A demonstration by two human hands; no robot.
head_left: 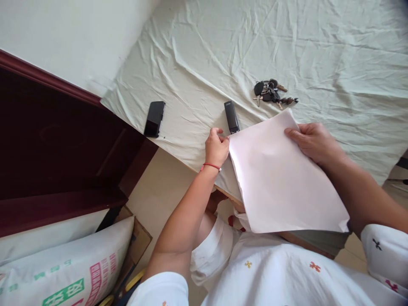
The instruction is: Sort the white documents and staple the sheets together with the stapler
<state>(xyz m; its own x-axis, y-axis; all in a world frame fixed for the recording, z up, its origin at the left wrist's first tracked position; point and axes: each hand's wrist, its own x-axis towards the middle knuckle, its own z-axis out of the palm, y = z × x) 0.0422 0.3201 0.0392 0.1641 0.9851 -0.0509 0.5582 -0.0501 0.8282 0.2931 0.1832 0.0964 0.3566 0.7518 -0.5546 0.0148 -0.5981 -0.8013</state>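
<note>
A stack of white paper sheets (280, 178) lies on the sheet-covered bed (287, 46), overhanging its near edge. My left hand (216, 146) pinches the stack's upper left corner, right beside a black stapler (231, 117). My right hand (314, 142) rests on the upper right edge of the paper, fingers pressing it. A red string circles my left wrist.
A bunch of keys (270, 93) lies beyond the paper. A black phone (154, 118) sits near the bed's left corner. A dark red wooden headboard (57, 140) stands at left, with a printed white sack (66, 263) and a cardboard box on the floor below.
</note>
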